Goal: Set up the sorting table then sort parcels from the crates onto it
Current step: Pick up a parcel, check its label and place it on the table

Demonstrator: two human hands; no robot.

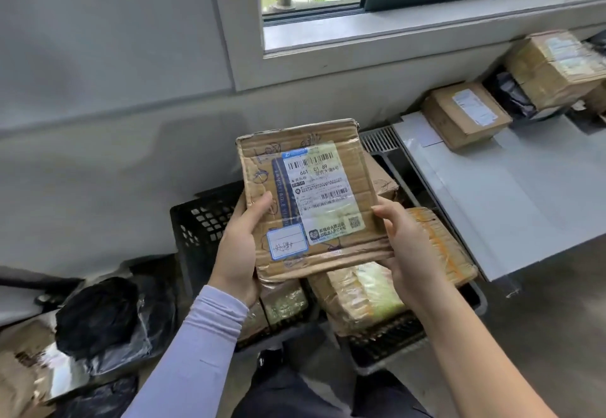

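- The grey table [511, 208] is standing to the right under the window [426, 8], so setting up is looking done; a small brown box [465, 114] and a bigger taped box [554, 70] are already sitting on its far end, with a dark bag [510, 94] between them.
- The black crate [203, 221] below is still holding several taped parcels [360, 293], so I'd judge the sorting to be well short of finished.
- More dark bags [98, 316] are lying on the floor to the left.
- The flat cardboard parcel [308, 201] is being held up over the crate, label facing the person, apart from the table.
- The left hand [239, 250] is gripping its lower left edge, thumb curled over the front.
- The right hand [406, 247] is gripping the lower right corner, thumb on the front and fingers hidden behind it.
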